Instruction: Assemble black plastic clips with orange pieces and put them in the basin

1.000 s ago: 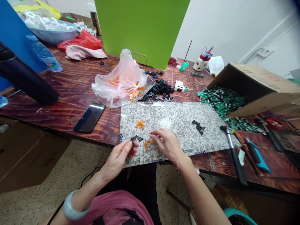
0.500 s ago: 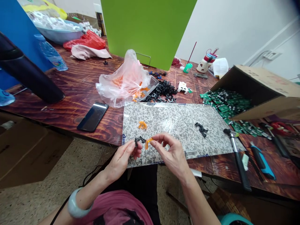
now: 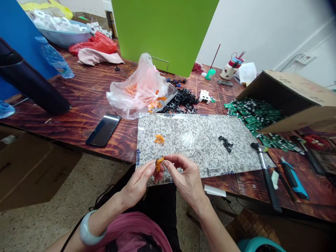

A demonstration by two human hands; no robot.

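My left hand [image 3: 141, 180] pinches a small curved black plastic part, now mostly hidden behind the orange one. Between the fingertips of my right hand [image 3: 185, 178] is a small bent orange plastic part [image 3: 159, 163], touching or overlapping the black part. Both hands meet above the front edge of a speckled granite-look board [image 3: 178, 131]. Just beyond them lie a little heap of orange parts [image 3: 159, 139], a spread of thin silvery pins [image 3: 191, 137] and a small group of black parts [image 3: 225, 144].
Behind the board lie a plastic bag [image 3: 139, 92] and a pile of black parts [image 3: 185, 99]. A phone [image 3: 103, 130] rests at left. To the right are a cardboard box [image 3: 291, 91] spilling green circuit boards [image 3: 258, 113], a hammer [image 3: 266, 178] and a blue-black cutter [image 3: 294, 178].
The orange part has moved left onto the black part, closing the gap between them. My right hand has shifted slightly left; the black part is now mostly covered.
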